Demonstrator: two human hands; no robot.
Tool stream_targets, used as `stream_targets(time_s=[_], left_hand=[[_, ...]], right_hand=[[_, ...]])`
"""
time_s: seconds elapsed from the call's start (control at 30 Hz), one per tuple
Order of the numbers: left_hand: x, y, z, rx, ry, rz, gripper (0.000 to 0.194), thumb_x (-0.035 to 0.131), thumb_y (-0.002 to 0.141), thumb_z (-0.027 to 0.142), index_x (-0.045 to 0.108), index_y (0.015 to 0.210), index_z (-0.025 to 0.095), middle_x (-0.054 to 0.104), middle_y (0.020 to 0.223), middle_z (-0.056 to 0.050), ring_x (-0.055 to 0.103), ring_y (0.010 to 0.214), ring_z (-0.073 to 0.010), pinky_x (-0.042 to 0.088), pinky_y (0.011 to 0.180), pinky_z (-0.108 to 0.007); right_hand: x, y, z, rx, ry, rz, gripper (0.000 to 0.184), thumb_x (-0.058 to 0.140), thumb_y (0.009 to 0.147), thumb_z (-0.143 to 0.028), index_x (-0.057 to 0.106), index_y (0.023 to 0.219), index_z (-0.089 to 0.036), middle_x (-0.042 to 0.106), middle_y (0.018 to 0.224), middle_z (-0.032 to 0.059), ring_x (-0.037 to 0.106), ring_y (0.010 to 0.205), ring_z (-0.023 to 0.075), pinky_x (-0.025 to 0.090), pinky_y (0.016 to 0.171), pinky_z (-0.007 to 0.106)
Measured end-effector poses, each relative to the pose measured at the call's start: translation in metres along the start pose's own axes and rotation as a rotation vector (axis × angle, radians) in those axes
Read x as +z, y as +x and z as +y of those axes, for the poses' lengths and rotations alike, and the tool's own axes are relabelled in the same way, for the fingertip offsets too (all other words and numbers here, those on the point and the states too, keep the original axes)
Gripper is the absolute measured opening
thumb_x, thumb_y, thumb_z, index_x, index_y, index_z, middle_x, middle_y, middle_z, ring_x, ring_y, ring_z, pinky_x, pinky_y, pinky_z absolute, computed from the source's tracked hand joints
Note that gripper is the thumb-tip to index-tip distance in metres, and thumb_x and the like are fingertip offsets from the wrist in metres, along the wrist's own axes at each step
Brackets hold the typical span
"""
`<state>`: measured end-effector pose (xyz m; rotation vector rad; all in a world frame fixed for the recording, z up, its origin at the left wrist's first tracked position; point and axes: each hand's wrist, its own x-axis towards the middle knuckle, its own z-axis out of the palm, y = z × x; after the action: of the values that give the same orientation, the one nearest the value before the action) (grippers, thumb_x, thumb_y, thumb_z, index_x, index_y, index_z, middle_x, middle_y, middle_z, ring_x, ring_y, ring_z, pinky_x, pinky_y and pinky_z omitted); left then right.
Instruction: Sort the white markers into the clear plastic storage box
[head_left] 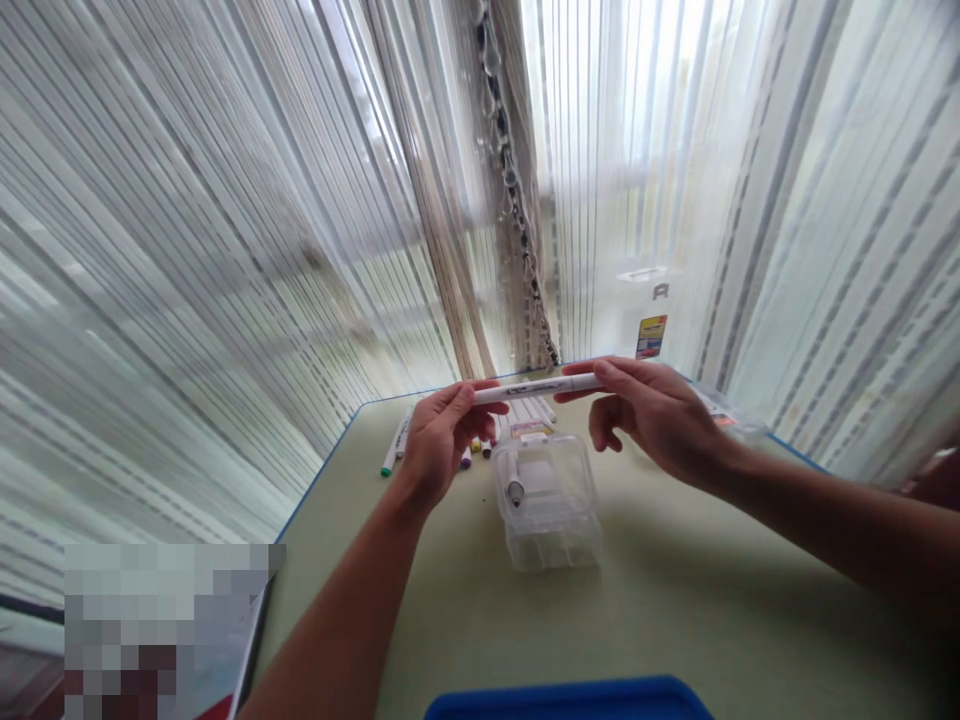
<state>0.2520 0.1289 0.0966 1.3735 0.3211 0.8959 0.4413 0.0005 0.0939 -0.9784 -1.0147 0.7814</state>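
Note:
A white marker pen is held level above the table, stretched between both hands. My left hand pinches its left end, and my right hand grips the right end between thumb and fingers. Below the pen stands a clear plastic box with its lid raised. One grey-tipped marker shows at the lid; whether it lies in or behind the clear plastic I cannot tell. Behind my left hand several white markers with coloured ends lie on the table, among them a green-ended marker. My fingers partly hide them.
The pale green table has a blue edge. A blue tray-like object is at the near side. Clear packaging lies at the right, and a clear package with a yellow label stands at the back. String curtains hang behind.

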Motion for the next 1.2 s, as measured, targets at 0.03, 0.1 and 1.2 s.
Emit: stream_targets(time_s=[0.03,0.1,1.2], left_hand=[[0.0000,-0.0002,0.0003,-0.004,-0.007,0.002,0.030,0.068,0.084,0.033,0.073,0.098,0.008,0.074,0.076,-0.012,0.059,0.054,-0.0120,0.045,0.052,-0.024],[-0.0003,-0.0005,0.0010,-0.010,-0.020,0.000,0.031,0.068,0.083,0.034,0.073,0.098,0.007,0.074,0.076,-0.013,0.059,0.054,-0.0123,0.045,0.052,-0.025],[-0.0005,-0.0018,-0.0037,0.044,0.249,0.006,0.026,0.076,0.078,0.029,0.073,0.097,0.012,0.073,0.069,-0.006,0.055,0.051,-0.0071,0.043,0.050,-0.019]], right_hand=[[-0.0001,0.0000,0.0002,0.000,0.006,-0.002,0.026,0.060,0.093,-0.038,0.067,0.101,-0.015,0.077,0.092,0.0130,0.061,0.041,0.0134,0.038,0.035,0.026],[-0.0003,-0.0001,0.0008,-0.005,0.020,-0.005,0.026,0.059,0.093,-0.038,0.067,0.102,-0.015,0.077,0.094,0.0134,0.061,0.041,0.0137,0.038,0.035,0.027],[-0.0034,0.0055,0.0063,-0.126,-0.172,0.065,0.029,0.084,0.073,-0.039,0.074,0.083,-0.014,0.069,0.062,0.0029,0.058,0.042,0.0101,0.044,0.036,0.022]])
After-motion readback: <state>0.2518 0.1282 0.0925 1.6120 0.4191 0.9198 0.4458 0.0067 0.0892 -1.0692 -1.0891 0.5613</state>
